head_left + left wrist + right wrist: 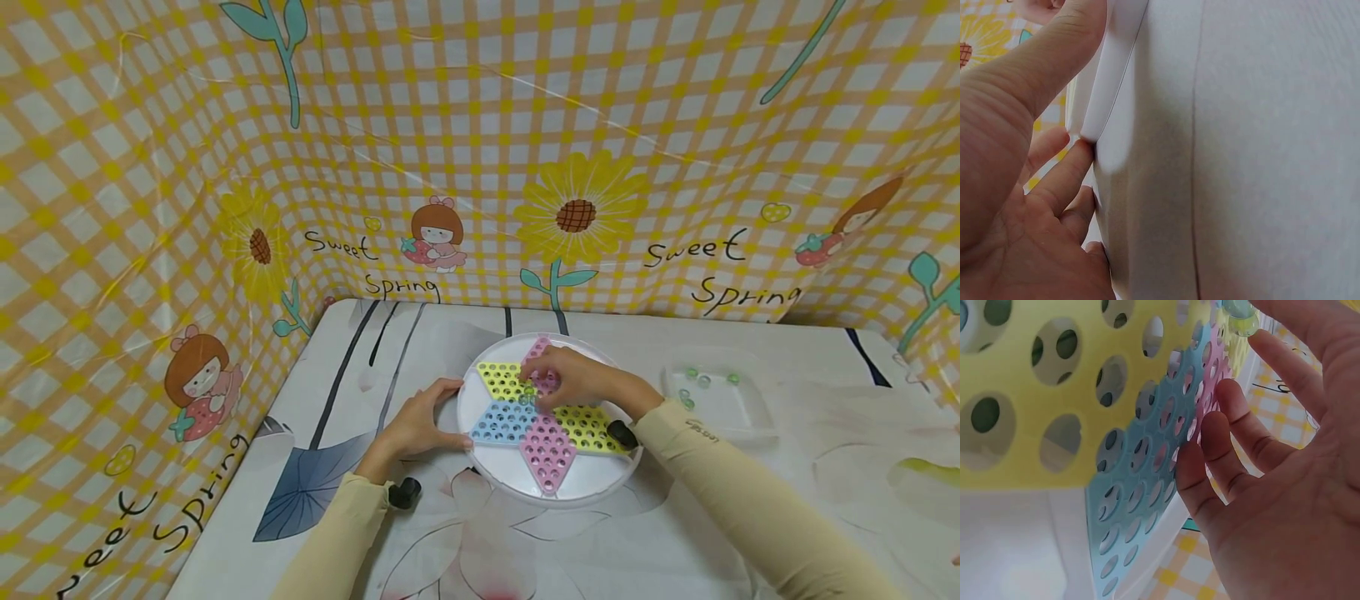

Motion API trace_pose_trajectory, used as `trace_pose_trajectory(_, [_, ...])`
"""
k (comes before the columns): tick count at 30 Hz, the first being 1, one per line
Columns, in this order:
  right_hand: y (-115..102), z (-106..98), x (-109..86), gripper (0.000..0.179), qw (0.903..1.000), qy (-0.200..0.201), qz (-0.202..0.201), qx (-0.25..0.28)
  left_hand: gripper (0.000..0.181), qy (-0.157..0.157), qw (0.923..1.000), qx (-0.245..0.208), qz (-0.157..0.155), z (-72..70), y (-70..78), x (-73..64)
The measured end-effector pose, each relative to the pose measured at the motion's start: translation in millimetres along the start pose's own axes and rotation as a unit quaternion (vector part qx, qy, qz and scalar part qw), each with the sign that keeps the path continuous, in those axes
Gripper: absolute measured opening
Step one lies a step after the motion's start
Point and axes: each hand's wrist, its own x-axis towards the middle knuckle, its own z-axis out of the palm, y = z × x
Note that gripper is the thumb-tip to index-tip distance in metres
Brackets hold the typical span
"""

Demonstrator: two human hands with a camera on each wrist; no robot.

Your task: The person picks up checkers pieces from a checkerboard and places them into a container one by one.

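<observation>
A round white Chinese checkers board [487, 467] lies on the table, its star of holes in pink, yellow and blue. My left hand [417, 423] rests against its left rim, thumb and fingers spread apart; in the left wrist view the index fingertip [1082, 150] touches the rim. Over the middle of the star, my right hand [573, 379] pinches a clear greenish marble [1244, 325] between thumb and index finger. The other right fingers [1215, 431] stay close to the board's surface. A few glass marbles [528, 390] show at the star's centre, partly hidden by that hand.
Right of the board stands a clear plastic box [738, 412] holding several green and clear marbles [703, 381]. A patterned cloth covers the table [450, 542]. Yellow checked curtains [480, 125] rise behind it and at both sides.
</observation>
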Motion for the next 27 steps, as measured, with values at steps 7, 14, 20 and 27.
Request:
trace_pose_trajectory(7, [-0.5, 0.2, -0.3, 0.034, 0.9999, -0.006, -0.006, -0.01, 0.093, 0.002, 1.0, 0.002, -0.007, 0.1, 0.8, -0.7])
trace_pose_trajectory(14, [-1.1, 0.6, -0.5, 0.03, 0.9999, 0.003, -0.007, -0.013, 0.094, 0.005, 1.0, 0.006, -0.004, 1.0, 0.1, -0.6])
trace_pose_trajectory(20, [0.1, 0.9, -1.0, 0.026, 0.9998, 0.015, 0.003, -0.009, 0.093, 0.008, 0.9999, 0.006, -0.004, 1.3, 0.5, -0.5])
trace_pose_trajectory(27, [2.9, 1.8, -0.4, 0.012, 0.9995, 0.021, -0.022, -0.006, 0.093, 0.006, 1.0, 0.004, -0.006, 1.7, 0.7, -0.8])
